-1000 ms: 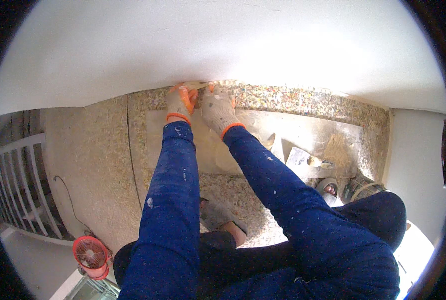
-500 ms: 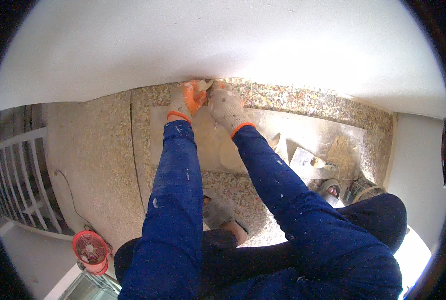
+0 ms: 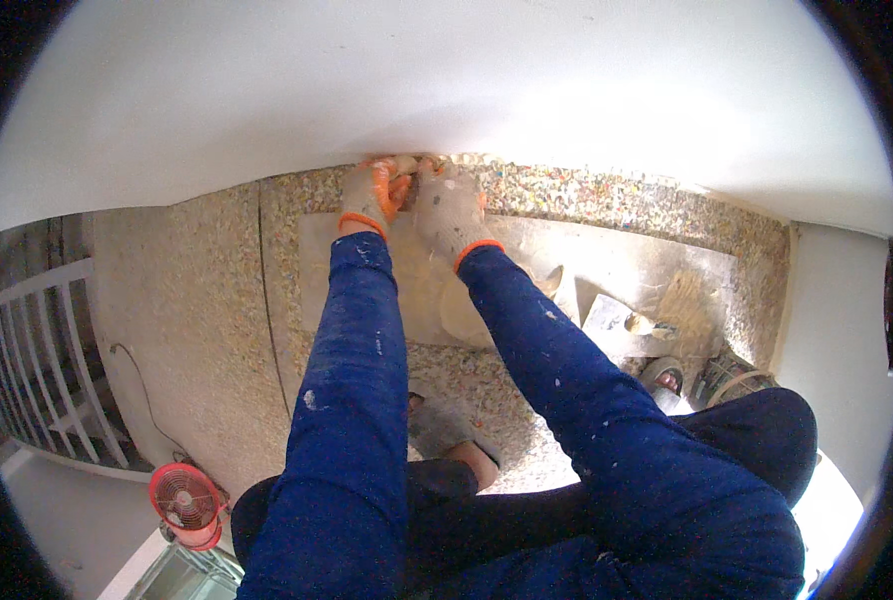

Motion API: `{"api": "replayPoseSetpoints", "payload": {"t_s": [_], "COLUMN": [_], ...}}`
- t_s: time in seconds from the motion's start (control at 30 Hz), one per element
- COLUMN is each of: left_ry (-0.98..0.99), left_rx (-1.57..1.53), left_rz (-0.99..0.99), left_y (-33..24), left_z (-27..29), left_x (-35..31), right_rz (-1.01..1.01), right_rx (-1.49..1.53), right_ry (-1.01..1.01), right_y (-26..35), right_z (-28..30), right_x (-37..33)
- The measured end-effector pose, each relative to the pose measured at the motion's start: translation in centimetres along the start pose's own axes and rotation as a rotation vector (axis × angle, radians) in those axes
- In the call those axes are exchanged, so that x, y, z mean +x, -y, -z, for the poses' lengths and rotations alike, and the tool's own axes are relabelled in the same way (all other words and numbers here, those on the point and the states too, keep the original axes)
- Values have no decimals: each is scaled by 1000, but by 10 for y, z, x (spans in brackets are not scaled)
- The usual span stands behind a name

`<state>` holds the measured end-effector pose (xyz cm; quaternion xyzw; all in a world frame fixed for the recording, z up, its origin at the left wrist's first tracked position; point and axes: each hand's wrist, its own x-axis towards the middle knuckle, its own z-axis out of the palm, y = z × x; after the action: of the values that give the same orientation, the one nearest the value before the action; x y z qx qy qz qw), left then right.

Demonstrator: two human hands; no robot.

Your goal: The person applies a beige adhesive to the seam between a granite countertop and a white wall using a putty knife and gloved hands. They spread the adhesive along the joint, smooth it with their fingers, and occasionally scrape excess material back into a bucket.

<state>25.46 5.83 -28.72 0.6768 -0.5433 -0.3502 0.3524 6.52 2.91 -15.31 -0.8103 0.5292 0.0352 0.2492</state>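
Reaching to foot of smooth white wall (image 3: 407,90) with left hand (image 3: 372,195) in cream-and-orange knit glove (image 3: 361,203), fingers (image 3: 400,187) bent, and right hand (image 3: 452,205), similarly gloved, just beside. Having small pale cream piece (image 3: 405,163) between hands — cannot tell whether gripped by either. Leaning over flat greyish rectangular sheet (image 3: 627,260) — nearer body than hands, on speckled stony floor (image 3: 197,300).

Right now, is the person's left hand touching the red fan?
Apart: the head view shows the left hand up by the white wall and the red fan at lower left, with speckled floor between them.
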Motion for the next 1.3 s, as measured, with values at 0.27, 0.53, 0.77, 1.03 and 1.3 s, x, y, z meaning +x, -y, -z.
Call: {"api": "replayPoseSetpoints", "payload": {"t_s": [0.27,0.53,0.77,1.03,1.3], "left_ry": [3,108,-46,-4,11], "left_rx": [-388,-350,-333,-626,24], "left_rz": [288,416,406,511,348], "left_y": [-44,-61,-63,-64,-68], "left_z": [12,25,11,15,17], "left_x": [-4,-6,-9,1,-1], "right_rz": [94,25,84,-21,4], "right_rx": [-17,46,75,28,-12], "right_ry": [56,-20,-72,-59,-64], "right_y": [-1,-10,-4,-1,14], "right_z": [-5,-1,-9,-13,-24], "right_x": [-4,6,-5,0,7]}}
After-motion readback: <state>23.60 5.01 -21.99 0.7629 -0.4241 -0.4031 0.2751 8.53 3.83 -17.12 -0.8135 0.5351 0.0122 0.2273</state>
